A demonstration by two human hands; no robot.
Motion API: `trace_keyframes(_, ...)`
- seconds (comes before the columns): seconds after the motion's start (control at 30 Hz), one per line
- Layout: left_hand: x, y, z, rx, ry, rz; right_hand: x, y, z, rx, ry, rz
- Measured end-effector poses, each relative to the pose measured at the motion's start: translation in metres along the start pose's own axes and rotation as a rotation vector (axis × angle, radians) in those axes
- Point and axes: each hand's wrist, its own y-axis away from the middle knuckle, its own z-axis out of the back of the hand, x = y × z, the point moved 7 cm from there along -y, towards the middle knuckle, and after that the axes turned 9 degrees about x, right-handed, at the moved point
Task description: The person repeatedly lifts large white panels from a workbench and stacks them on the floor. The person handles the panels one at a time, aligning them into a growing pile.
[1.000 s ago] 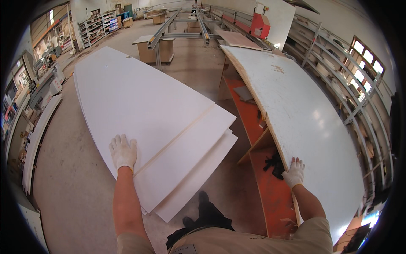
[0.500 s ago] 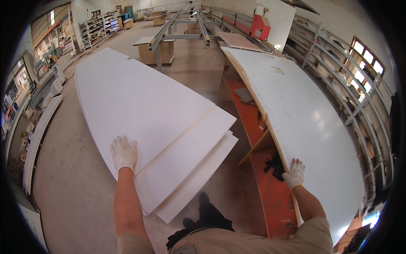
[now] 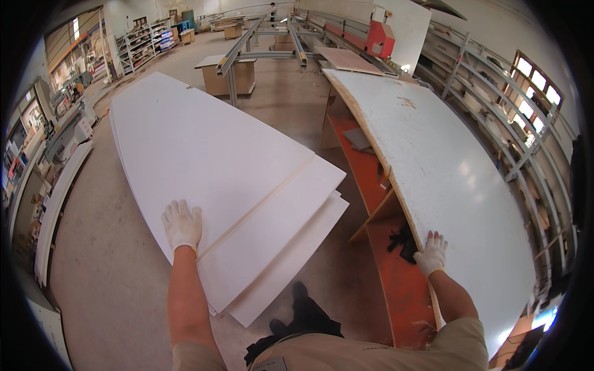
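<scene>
My left hand (image 3: 182, 226), in a white glove, lies flat with its fingers stretched on a stack of large white boards (image 3: 204, 148). A tan strip (image 3: 257, 207) runs across the top board near its close end, and the boards below jut out unevenly. To the right, my right hand (image 3: 431, 254) rests near the edge of a grey-white workbench top (image 3: 451, 161), its gloved fingers laid on the surface and their tips bare. Neither hand holds anything that I can see.
Below the bench top is an orange-red shelf (image 3: 396, 278) with a dark bundle (image 3: 404, 243) on it. Ahead stand a long metal rail frame (image 3: 241, 43), a brown box-like base (image 3: 229, 78) and a red machine housing (image 3: 380, 41). Metal racks (image 3: 495, 93) line the right wall.
Both hands stay in place on the boards and the bench top. The picture shifts only very slightly, and the far-off person at the back has moved a little.
</scene>
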Motion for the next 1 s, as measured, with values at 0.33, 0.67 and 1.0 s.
trace_keyframes(0.33,0.0021,-0.0011,-0.0043,-0.012,0.007,0.004,0.0013,0.0021,0.0044,0.019,0.017,-0.007)
trace_keyframes(0.67,0.0042,-0.0015,-0.0071,-0.027,-0.001,-0.002,0.0011,0.0019,0.0037,0.023,0.026,-0.024)
trace_keyframes(1.0,0.0009,-0.0006,-0.0017,-0.002,-0.005,0.005,0.0013,0.0010,0.0025,0.024,0.016,-0.018)
